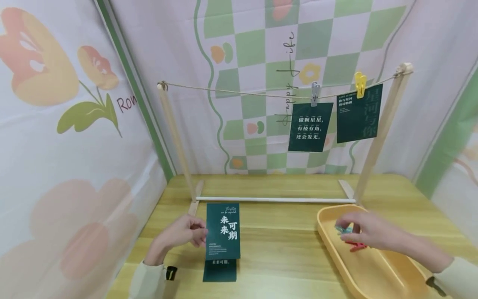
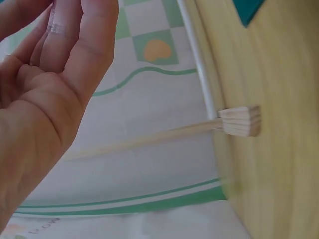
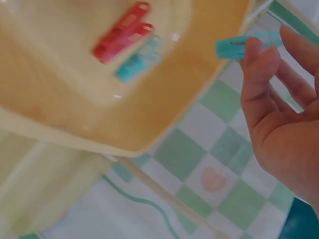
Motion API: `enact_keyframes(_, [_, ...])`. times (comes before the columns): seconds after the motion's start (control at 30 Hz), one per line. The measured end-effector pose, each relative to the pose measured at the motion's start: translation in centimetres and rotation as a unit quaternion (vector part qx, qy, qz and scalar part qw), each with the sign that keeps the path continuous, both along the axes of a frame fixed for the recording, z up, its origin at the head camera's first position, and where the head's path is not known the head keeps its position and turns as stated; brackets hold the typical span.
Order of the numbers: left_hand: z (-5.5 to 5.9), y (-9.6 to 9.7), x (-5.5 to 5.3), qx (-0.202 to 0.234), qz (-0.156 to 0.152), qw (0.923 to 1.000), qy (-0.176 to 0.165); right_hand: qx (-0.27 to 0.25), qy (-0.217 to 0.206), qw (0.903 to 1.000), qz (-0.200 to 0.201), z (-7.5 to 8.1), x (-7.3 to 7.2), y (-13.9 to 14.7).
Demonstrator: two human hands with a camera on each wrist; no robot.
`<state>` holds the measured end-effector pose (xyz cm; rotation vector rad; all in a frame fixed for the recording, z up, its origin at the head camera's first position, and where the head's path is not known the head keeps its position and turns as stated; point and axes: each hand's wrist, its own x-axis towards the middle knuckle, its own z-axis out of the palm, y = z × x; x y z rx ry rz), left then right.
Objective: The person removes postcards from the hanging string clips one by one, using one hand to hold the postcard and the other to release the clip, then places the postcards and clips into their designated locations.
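My left hand (image 1: 181, 233) holds a dark green card (image 1: 218, 224) with white lettering by its left edge, above the table. Below it, partly covered in the head view, is a second green card (image 1: 220, 274). Over the yellow tray (image 1: 377, 270), my right hand (image 1: 367, 228) pinches a teal clothespin (image 3: 230, 48) between thumb and fingers. A red clothespin (image 3: 124, 32) and another teal clothespin (image 3: 138, 62) lie on the tray bottom. The left wrist view shows the palm side of the left hand, with just a corner of green card at the top.
Behind the hands stands a wooden frame (image 1: 381, 133) with a string (image 1: 224, 90) across its top. Two green cards hang from it, one by a grey clothespin (image 1: 315, 93), the other by a yellow clothespin (image 1: 360, 85). A white rod (image 1: 276, 200) joins the frame's feet.
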<state>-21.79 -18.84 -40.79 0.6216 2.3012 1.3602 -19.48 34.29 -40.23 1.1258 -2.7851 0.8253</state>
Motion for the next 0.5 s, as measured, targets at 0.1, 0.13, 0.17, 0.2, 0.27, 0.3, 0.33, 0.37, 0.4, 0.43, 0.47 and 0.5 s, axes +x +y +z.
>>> enact_keyframes(0.1, [-0.7,-0.3,0.0,-0.001,0.001,0.9999,-0.014,-0.009,-0.025,0.9993,0.026,-1.5,0.0,0.6])
enact_keyframes(0.13, [-1.0,-0.4,-0.1,-0.002,0.003,0.9999,-0.016,-0.006,-0.025,0.9990,0.036,-1.9,-0.1,0.8])
enact_keyframes(0.17, [-1.2,-0.5,-0.2,-0.003,0.006,0.9998,-0.019,-0.001,-0.027,0.9988,0.041,-2.3,-0.1,1.1])
enact_keyframes(0.2, [-1.5,-0.5,-0.3,-0.006,0.007,0.9997,-0.022,0.007,-0.020,0.9987,0.046,-2.6,-0.1,1.4])
enact_keyframes(0.27, [-1.9,-0.6,-0.4,-0.012,0.008,0.9995,-0.029,0.020,-0.017,0.9984,0.050,-3.1,-0.1,2.0])
enact_keyframes(0.3, [-2.1,-0.6,-0.5,-0.015,0.006,0.9994,-0.032,0.026,-0.012,0.9983,0.051,-3.4,-0.1,2.2])
enact_keyframes(0.33, [-2.3,-0.6,-0.6,-0.019,0.005,0.9992,-0.035,0.031,-0.007,0.9981,0.053,-3.6,-0.1,2.4])
enact_keyframes(0.37, [-2.4,-0.6,-0.6,-0.024,0.004,0.9989,-0.040,0.034,-0.005,0.9980,0.053,-3.8,-0.1,2.6])
enact_keyframes(0.4, [-2.6,-0.6,-0.6,-0.028,0.003,0.9987,-0.044,0.037,-0.004,0.9978,0.055,-4.0,-0.1,2.8])
enact_keyframes(0.43, [-2.7,-0.6,-0.6,-0.031,0.004,0.9983,-0.049,0.038,-0.003,0.9977,0.055,-4.2,-0.1,2.8])
enact_keyframes(0.47, [-2.8,-0.6,-0.6,-0.034,0.006,0.9979,-0.055,0.041,0.001,0.9976,0.056,-4.4,-0.1,2.9])
enact_keyframes(0.5, [-2.9,-0.6,-0.5,-0.036,0.009,0.9975,-0.059,0.044,0.005,0.9975,0.056,-4.6,-0.1,3.0])
